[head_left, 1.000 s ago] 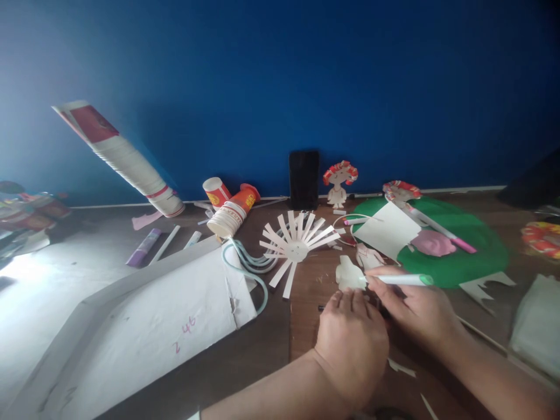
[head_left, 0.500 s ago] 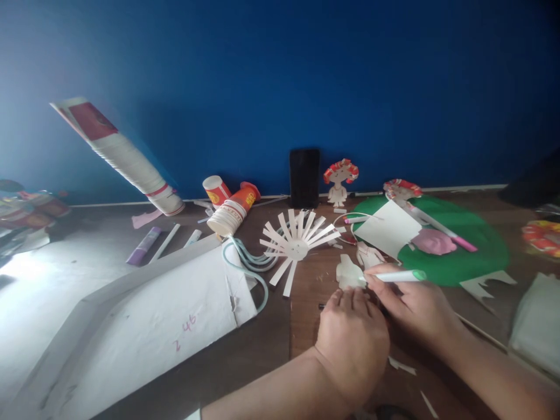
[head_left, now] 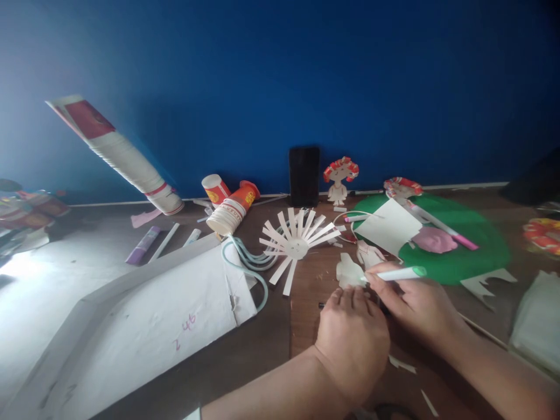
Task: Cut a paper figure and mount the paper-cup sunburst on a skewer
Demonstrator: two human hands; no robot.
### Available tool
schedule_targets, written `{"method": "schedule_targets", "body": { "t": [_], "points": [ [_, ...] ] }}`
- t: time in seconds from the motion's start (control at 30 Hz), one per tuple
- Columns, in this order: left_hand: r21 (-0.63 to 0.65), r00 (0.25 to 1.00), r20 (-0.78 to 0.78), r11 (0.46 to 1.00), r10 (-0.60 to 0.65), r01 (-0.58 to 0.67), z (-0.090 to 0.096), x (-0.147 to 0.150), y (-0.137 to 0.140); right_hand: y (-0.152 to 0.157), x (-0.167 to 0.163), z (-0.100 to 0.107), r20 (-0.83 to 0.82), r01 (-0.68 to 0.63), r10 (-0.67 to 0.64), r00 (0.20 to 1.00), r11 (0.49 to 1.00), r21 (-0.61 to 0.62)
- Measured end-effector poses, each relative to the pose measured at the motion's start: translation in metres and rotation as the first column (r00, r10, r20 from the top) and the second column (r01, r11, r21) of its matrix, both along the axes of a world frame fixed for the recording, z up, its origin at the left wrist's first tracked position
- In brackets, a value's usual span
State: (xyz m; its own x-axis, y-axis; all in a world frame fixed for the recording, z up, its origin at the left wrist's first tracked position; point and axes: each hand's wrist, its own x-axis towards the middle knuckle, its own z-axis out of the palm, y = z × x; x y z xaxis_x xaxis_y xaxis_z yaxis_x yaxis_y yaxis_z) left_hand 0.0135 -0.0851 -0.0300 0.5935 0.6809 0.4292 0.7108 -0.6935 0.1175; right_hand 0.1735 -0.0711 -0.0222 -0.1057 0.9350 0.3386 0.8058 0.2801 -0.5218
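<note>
Your right hand (head_left: 415, 303) pinches a marker (head_left: 399, 273) at the paper cutout (head_left: 349, 271), twelve o'clock of your left hand (head_left: 355, 338), whose fingers lie together against it; whether they grip, I can't tell. You're likely drawing; the next stroke calls for steadiness.

- A craft table (head_left: 301, 329) by a blue wall (head_left: 280, 76)
- The paper doll (head_left: 337, 193), cut paper scraps (head_left: 402, 366), paper cups (head_left: 225, 219) and green-ended pen (head_left: 396, 274) show it
- Can't tell if it's home or school

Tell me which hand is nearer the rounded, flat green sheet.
Right. Your right hand is by the near edge of the green sheet; your left hand is farther left and closer to you.
</note>
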Motion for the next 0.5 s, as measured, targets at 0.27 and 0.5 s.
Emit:
{"method": "schedule_targets", "body": {
  "t": [0.27, 0.5],
  "points": [
    [-0.001, 1.0, 0.01, 1.0, -0.002, 0.002, -0.0008, -0.0005, 0.0001, -0.0025, 0.0021, 0.0006, -0.004, 0.024, -0.024, 1.0, 1.0, 0.006],
    [0.007, 1.0, 0.016, 1.0, 0.002, -0.002, -0.001, -0.0004, 0.0001, -0.0021, 0.0025, -0.002, 0.032, 0.036, -0.035, 0.999, 0.999, -0.01]
  ]
}}
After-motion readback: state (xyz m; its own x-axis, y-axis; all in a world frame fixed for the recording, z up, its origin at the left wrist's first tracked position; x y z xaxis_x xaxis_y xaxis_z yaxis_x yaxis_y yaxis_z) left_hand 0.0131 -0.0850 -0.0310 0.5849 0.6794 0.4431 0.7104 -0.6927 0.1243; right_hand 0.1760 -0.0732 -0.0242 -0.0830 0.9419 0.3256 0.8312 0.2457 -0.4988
